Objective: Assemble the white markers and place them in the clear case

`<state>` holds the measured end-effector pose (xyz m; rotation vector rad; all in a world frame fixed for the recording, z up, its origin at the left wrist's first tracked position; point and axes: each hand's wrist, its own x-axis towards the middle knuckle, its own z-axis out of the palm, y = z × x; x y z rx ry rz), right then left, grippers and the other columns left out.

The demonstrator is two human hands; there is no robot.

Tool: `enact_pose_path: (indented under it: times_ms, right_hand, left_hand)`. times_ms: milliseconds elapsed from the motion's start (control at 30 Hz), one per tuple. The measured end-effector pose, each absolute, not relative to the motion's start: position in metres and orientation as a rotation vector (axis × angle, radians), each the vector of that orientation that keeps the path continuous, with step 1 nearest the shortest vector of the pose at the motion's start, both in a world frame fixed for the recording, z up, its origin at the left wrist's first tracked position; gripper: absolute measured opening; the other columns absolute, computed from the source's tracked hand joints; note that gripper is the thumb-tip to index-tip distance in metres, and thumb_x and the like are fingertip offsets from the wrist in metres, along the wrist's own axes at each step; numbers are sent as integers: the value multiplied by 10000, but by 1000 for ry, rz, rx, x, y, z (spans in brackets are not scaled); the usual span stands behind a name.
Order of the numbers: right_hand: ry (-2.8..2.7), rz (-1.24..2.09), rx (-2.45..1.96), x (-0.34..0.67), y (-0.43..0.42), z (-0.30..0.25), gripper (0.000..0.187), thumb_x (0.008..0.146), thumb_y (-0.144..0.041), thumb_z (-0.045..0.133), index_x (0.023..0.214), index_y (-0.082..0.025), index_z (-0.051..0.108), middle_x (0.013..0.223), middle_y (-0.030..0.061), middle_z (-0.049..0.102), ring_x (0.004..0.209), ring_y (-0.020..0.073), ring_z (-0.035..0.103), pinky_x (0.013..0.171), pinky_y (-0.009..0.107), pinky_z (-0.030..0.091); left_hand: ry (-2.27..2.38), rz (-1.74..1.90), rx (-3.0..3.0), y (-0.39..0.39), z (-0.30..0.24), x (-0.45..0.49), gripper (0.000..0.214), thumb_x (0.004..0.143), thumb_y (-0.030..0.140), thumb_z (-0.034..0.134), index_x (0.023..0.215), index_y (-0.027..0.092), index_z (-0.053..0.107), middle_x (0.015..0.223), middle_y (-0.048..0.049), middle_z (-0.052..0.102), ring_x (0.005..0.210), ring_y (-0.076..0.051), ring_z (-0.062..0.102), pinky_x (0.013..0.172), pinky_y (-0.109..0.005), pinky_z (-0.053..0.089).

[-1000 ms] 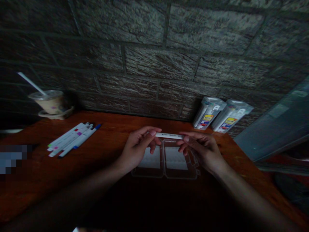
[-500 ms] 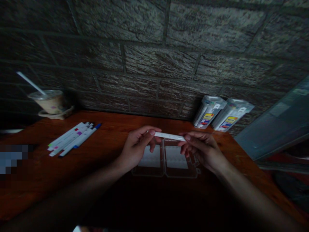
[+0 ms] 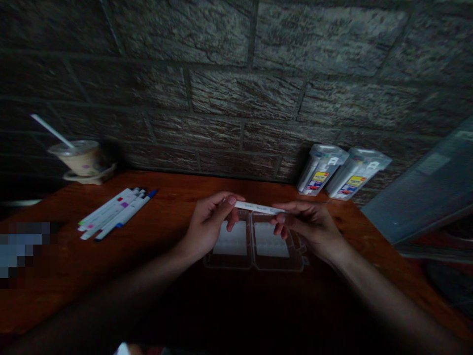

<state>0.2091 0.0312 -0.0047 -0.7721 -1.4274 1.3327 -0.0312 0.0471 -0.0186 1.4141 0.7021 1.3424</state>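
Observation:
A white marker pen (image 3: 256,207) lies level between both my hands, above an opened clear plastic case (image 3: 254,242) that rests flat on the wooden table (image 3: 173,207). My left hand (image 3: 209,224) pinches the pen's left end between thumb and forefinger. My right hand (image 3: 310,228) pinches its right end with the fingers curled. The case shows two pale halves, partly hidden by my fingers.
Several white marker pens (image 3: 116,212) lie in a row at the left. A lidded drink cup with a straw (image 3: 77,157) stands at the back left. Two boxed packs (image 3: 342,172) lean on the brick wall at the back right. A grey slanted panel (image 3: 424,197) borders the table's right side.
The pen's right end has dipped slightly and both hands have shifted a little; the grip on the pen is unchanged.

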Motion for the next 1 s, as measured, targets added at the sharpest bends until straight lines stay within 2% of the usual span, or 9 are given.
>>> enact_pose_path:
  times_ms: [100, 267, 500, 667, 1000]
  right_hand:
    - [-1409, 1319, -801, 208, 32, -5, 126, 837, -247, 866, 962, -234, 852, 767, 24, 824, 579, 109, 740, 523, 173, 574]
    - [-1328, 1351, -809, 209, 32, -5, 122, 856, -319, 853, 925, -218, 841, 830, 59, 841, 610, 138, 769, 532, 191, 592]
    - [-1240, 1386, -848, 211, 34, -4, 190, 827, -342, 880, 939, -196, 832, 827, 66, 839, 613, 141, 769, 549, 190, 604]
    - [-1194, 1411, -871, 212, 35, -2, 203, 799, -346, 903, 891, -183, 824, 810, 66, 835, 602, 137, 764, 538, 181, 601]
    - [-1155, 1445, -864, 212, 37, -4, 194, 794, -348, 907, 854, -190, 812, 809, 66, 836, 592, 130, 761, 524, 169, 598]
  left_hand:
    - [718, 1345, 1453, 45, -18, -30, 261, 998, 363, 637, 985, 131, 757, 587, 29, 608, 488, -77, 500, 518, -225, 370]
    - [672, 1367, 1388, 46, -20, -29, 240, 987, 358, 657, 999, 145, 766, 595, 27, 616, 490, -75, 513, 521, -220, 377]
    - [506, 1314, 1224, 50, -26, -34, 261, 980, 316, 645, 1102, 145, 800, 757, -59, 735, 550, -98, 578, 521, -226, 421]
    - [444, 1287, 1194, 47, -23, -35, 274, 948, 226, 619, 1108, 123, 815, 773, -104, 767, 573, -116, 606, 529, -227, 444]
    - [415, 1283, 1270, 40, -20, -36, 290, 939, 224, 640, 1165, 190, 819, 829, -100, 792, 577, -110, 592, 558, -246, 439]
